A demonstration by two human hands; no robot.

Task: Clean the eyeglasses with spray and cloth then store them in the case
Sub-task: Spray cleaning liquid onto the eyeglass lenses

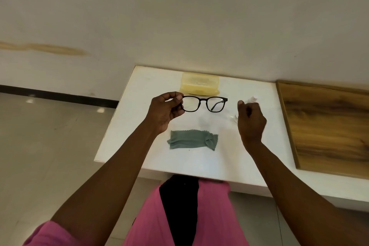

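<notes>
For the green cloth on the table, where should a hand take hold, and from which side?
Probably the bunched right end of the green cloth, pinched from above. There the fabric is gathered and raised off the white table, giving fingers a fold to catch; the rest lies flat. The right hand is nearest.

Plastic, cloth and wood on a smooth white tabletop (139,90).

You have matt black plastic-looking eyeglasses (204,104), a translucent yellow plastic case (199,85) with a soft sheen, and a creased grey-green cloth (192,139) with zigzag-cut edges. Your spray bottle (252,99) looks like clear plastic. Beside you, a wood-grain board (327,126) looks matt; the floor tiles (40,136) are glossy.
</notes>
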